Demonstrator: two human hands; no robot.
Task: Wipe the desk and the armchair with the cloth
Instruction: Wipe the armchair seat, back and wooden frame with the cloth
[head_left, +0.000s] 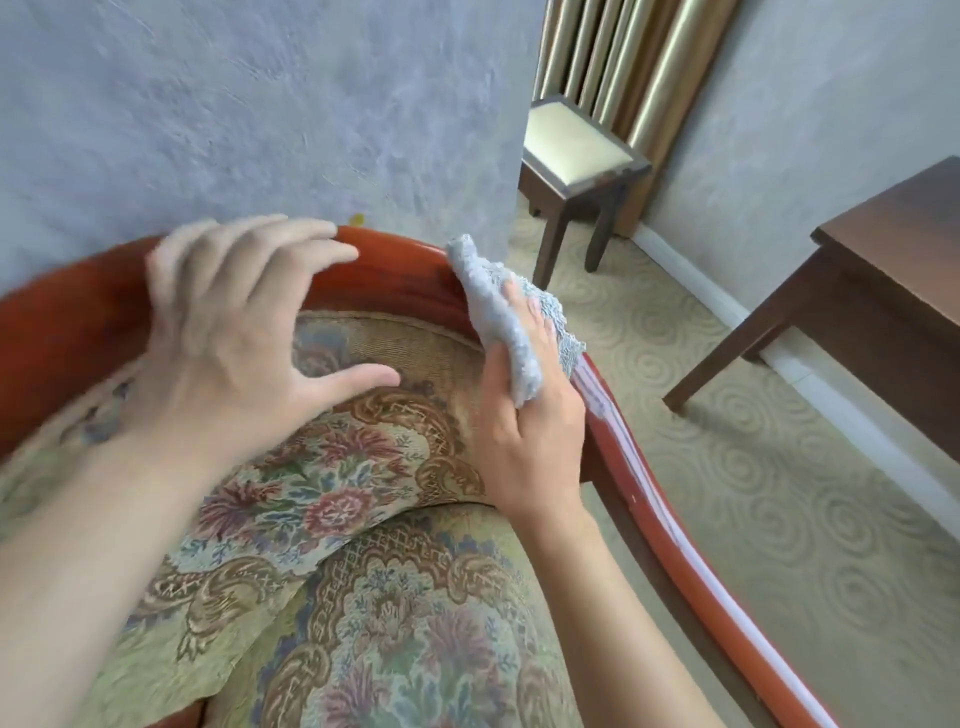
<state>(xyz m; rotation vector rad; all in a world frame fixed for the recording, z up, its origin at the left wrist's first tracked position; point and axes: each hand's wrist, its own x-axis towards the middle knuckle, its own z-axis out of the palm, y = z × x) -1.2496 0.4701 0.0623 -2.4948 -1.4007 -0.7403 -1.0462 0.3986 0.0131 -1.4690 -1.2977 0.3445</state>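
The armchair (395, 275) fills the lower left, with a curved red-brown wooden frame and floral upholstery on its back and seat. My right hand (530, 431) grips a crumpled grey-blue cloth (511, 322) and presses it against the frame's right side, where the back rail bends into the armrest. My left hand (234, 332) hovers with fingers spread over the top of the back rail and the upholstered back, slightly blurred, holding nothing. The dark brown wooden desk (883, 291) stands at the right against the wall, apart from both hands.
A blue-grey textured wall (260, 104) rises directly behind the armchair. A dark wooden stool (576, 156) with a cream cushion stands by gold curtains (634, 57) at the back. Patterned beige carpet (753, 467) lies between armchair and desk.
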